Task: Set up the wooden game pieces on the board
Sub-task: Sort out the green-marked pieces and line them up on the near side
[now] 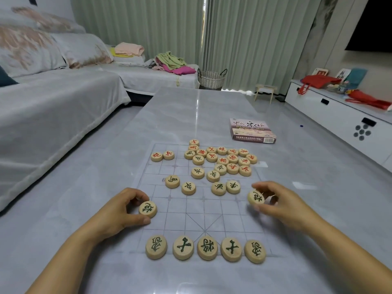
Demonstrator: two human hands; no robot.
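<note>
Wooden discs point(148, 209) point(256, 197) | round, smooth, green-inked | one pinched in each hand's fingers point(141, 195)

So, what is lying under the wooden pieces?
A thin, transparent board sheet with printed grid lines, lying on the grey table. The points directly beneath each piece are covered.
</note>
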